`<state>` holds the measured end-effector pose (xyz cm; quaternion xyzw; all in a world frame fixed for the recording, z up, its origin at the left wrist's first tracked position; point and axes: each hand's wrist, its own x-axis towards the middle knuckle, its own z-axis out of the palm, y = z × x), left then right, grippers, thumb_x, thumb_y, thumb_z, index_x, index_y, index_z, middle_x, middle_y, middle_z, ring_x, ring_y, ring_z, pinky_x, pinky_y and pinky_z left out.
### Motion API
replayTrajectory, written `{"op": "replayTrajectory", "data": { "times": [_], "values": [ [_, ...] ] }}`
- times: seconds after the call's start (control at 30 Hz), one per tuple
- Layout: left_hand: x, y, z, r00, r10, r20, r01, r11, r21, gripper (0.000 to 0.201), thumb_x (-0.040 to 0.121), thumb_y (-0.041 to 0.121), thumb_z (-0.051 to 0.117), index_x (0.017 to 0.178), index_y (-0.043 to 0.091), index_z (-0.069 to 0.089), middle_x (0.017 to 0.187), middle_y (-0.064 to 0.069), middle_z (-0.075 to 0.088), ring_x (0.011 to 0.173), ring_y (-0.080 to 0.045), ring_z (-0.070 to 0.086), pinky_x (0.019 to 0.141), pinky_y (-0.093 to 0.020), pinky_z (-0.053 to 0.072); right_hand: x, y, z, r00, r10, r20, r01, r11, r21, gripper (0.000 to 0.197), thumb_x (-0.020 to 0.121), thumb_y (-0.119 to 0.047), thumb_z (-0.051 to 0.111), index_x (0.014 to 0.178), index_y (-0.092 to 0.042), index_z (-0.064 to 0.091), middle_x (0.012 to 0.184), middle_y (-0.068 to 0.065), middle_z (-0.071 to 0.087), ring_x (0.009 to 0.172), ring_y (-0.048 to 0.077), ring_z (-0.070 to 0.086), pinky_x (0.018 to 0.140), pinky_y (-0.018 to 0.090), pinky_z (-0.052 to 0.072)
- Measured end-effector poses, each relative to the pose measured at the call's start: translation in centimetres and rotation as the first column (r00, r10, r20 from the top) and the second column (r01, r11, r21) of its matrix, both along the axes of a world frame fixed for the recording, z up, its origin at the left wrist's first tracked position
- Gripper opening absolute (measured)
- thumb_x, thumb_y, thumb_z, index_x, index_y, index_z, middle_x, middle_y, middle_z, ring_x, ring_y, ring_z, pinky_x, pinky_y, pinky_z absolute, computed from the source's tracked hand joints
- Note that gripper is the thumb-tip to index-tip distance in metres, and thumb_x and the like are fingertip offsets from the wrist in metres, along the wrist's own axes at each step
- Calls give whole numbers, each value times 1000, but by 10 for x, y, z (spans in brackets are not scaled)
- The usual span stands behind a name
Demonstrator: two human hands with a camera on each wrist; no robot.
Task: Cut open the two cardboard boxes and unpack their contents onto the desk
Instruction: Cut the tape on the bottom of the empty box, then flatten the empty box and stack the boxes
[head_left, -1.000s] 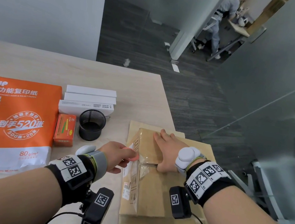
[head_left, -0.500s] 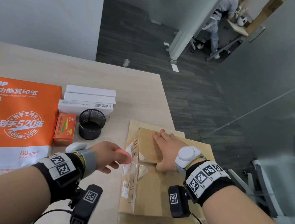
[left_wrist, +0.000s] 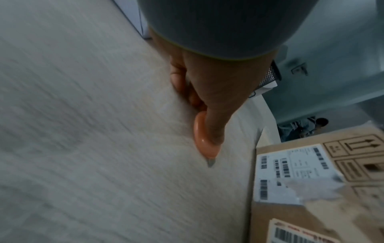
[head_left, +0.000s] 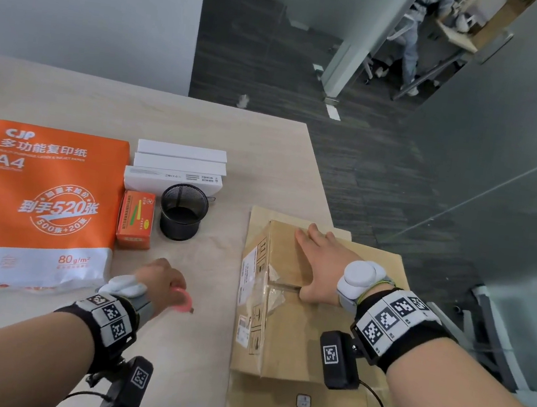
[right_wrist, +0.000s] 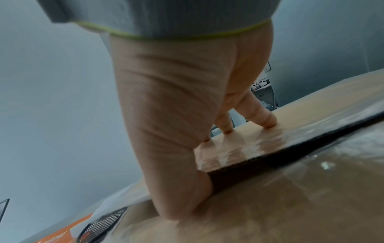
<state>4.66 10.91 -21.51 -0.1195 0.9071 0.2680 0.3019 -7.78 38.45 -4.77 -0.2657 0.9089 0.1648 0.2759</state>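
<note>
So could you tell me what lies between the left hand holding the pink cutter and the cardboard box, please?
Only bare desk: in the head view nothing sits between the left hand with the pink cutter and the cardboard box.

An office: glass partition, grey carpet, copy paper ream, mesh pen cup.

A small pink cutter is gripped in the left hand, its grey blade tip exposed above the pale tabletop. A labelled cardboard box is seen near it, untouched.
</note>
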Motion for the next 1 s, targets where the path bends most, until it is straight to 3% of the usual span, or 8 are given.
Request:
{"op": "replayTrajectory", "data": {
  "times": [0.1, 0.27, 0.4, 0.43, 0.53, 0.67, 0.73, 1.0],
  "values": [
    [-3, 1, -4, 998, 10, -63, -11, 1000, -21, 54, 77, 58, 73, 126, 38, 59, 114, 11, 43, 101, -13, 46, 90, -33, 50, 2, 2, -1, 1000, -23, 3, 23, 1000, -9, 116, 73, -45, 70, 159, -26, -6, 167, -1, -6, 153, 35, 6, 112, 45, 40],
    [-9, 13, 16, 980, 65, -189, -56, 997, 56, 19, 85, 51, 70, 95, 41, 57, 105, 12, 55, 98, -14, 56, 85, -31, 48, 6, 4, -4, 998, -59, 16, 59, 998, -16, 115, 77, -46, 69, 158, -29, -11, 168, -1, -13, 155, 34, -2, 118, 43, 32],
    [-20, 49, 65, 841, 183, -509, -38, 959, 282, 10, 90, 27, 65, 83, 34, 64, 86, 15, 58, 81, -11, 59, 74, -29, 45, 6, 12, -1, 997, -78, 27, 80, 991, -108, 107, 81, -45, 68, 161, -31, -1, 169, -3, -10, 156, 25, 0, 123, 39, 23],
    [-22, 59, 79, 789, 190, -584, 15, 945, 327, 7, 88, 31, 62, 84, 31, 67, 85, 17, 57, 82, -11, 58, 75, -30, 47, 7, 16, 0, 995, -92, 32, 96, 983, -157, 102, 83, -45, 69, 161, -31, 6, 169, -4, -6, 156, 20, 3, 123, 35, 21],
    [-26, 94, 118, 691, 61, -720, 202, 941, 273, 40, 79, 49, 46, 97, 28, 74, 98, 16, 65, 96, -16, 61, 84, -33, 50, 14, 29, 5, 985, -170, 36, 172, 923, -344, 82, 85, -44, 73, 155, -34, 33, 167, -12, 17, 152, 10, 19, 121, 25, 19],
    [-20, 128, 138, 741, -440, -508, 416, 894, -166, 97, 59, 86, 32, 143, 40, 47, 142, 16, 53, 133, -18, 46, 104, -40, 37, 29, 52, 9, 966, -258, 21, 232, 825, -516, 52, 91, -42, 70, 139, -27, 58, 151, -8, 48, 140, 9, 40, 119, 25, 26],
    [-17, 134, 138, 750, -523, -405, 453, 852, -262, 111, 51, 96, 40, 146, 38, 41, 147, 16, 44, 137, -17, 39, 107, -43, 31, 37, 65, 13, 958, -285, 16, 255, 828, -499, 43, 96, -46, 61, 135, -27, 61, 144, -10, 54, 134, 10, 47, 112, 23, 32],
    [-17, 158, 177, 770, -564, -298, 408, 795, -448, 74, 61, 85, 59, 115, 35, 58, 120, 14, 60, 111, -18, 57, 89, -39, 37, 82, 118, 50, 961, -269, -65, 221, 888, -402, 48, 95, -65, 42, 128, -36, 60, 124, -14, 65, 114, 14, 59, 97, 37, 49]
  ]
}}
